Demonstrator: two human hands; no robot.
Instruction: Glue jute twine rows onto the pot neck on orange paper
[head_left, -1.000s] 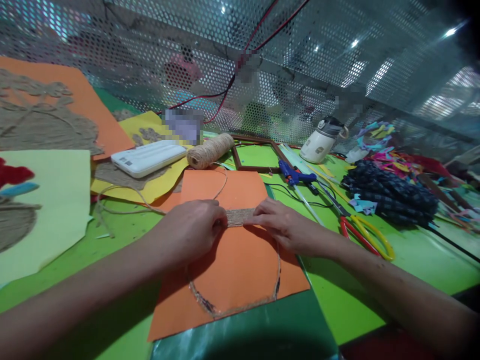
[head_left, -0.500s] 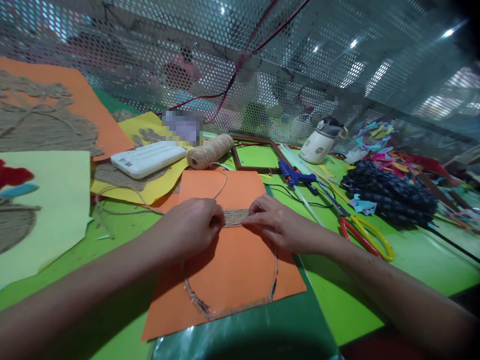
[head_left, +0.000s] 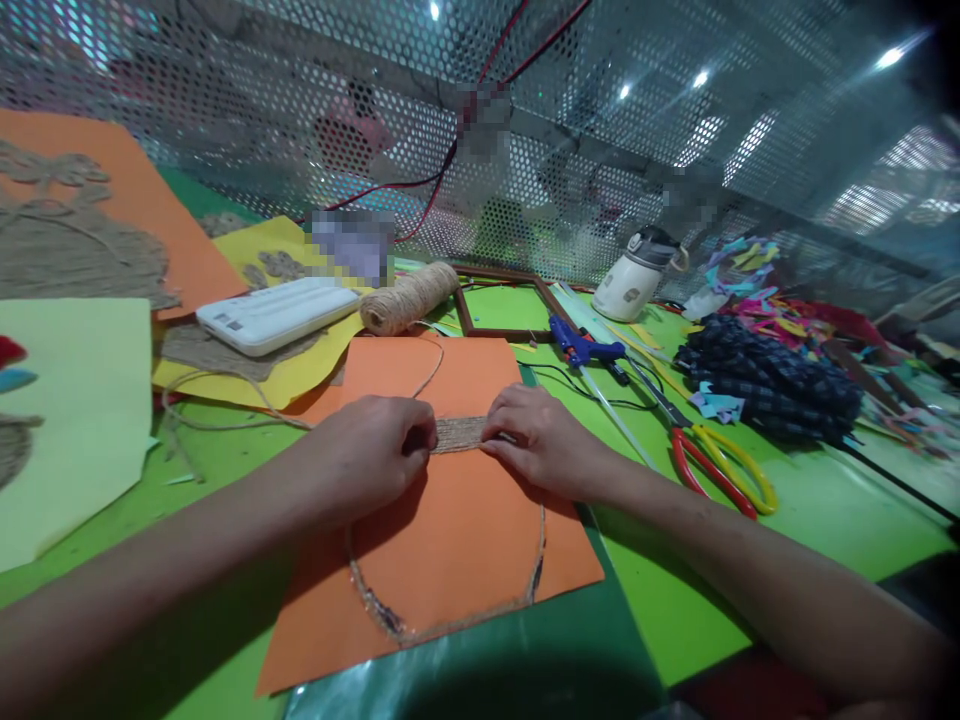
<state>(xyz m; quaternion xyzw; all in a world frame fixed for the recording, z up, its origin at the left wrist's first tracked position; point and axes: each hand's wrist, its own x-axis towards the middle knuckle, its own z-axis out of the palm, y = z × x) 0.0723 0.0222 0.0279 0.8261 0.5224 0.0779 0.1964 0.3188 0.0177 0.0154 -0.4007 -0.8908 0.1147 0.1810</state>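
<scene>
In the head view, the left hand and the right hand are held apart near the centre of the frame, with a twine strip stretched crosswise between them. The left end of the strip is pinched by the left fingers and the right end by the right fingers; the ends themselves are hidden by the fingertips. The strip is laid on an orange sheet, on whose lower part a curved twine outline is also seen. A glossy dark green sheet is partly covered by the orange one at the bottom of the frame.

Above the left hand, a twine roll is seen just beside a white flat device, by which a yellow sheet is partly covered. At the upper centre a brown frame is laid flat, with a blue glue gun near its right corner. Right of centre, scissors with red and yellow handles are placed near a bundled dark checked cloth. A white bottle is stood before a perforated panel at the upper right
</scene>
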